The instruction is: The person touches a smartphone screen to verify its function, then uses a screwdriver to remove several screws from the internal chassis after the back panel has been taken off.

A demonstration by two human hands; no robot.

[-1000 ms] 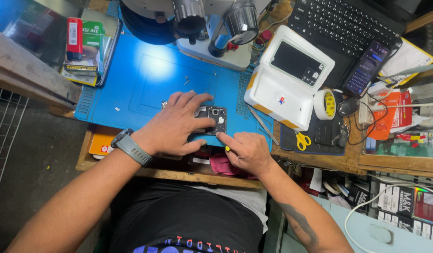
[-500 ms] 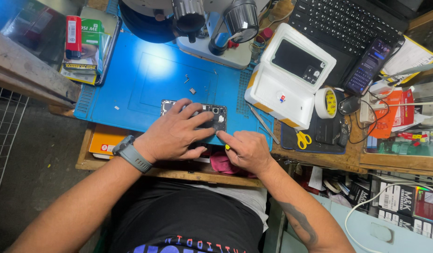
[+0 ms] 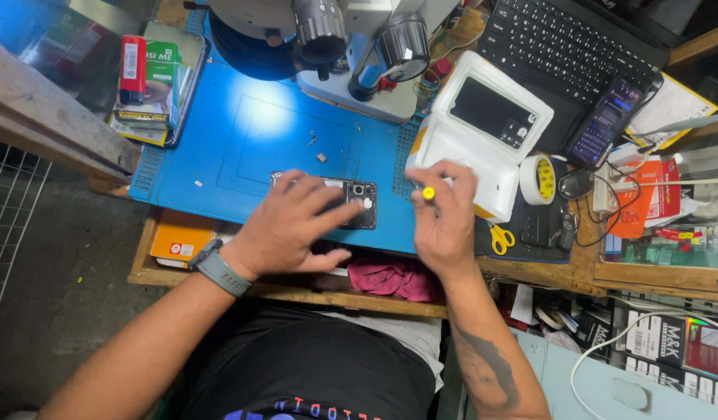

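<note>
**Basically: pin the phone flat while the driver is off it**

Left to right: the left hand [image 3: 293, 225] lies on the opened phone [image 3: 351, 198], fingers spread and pressing it to the blue mat [image 3: 219, 148]. The phone sits near the mat's front edge, long axis running left-right, camera end pointing right. The right hand [image 3: 444, 222] hovers just beside it, fingertips pinched around a yellow-capped screwdriver [image 3: 428, 193] held roughly upright. I'd keep that left palm steady and watch the loose screws [image 3: 320, 155] further back.
</note>
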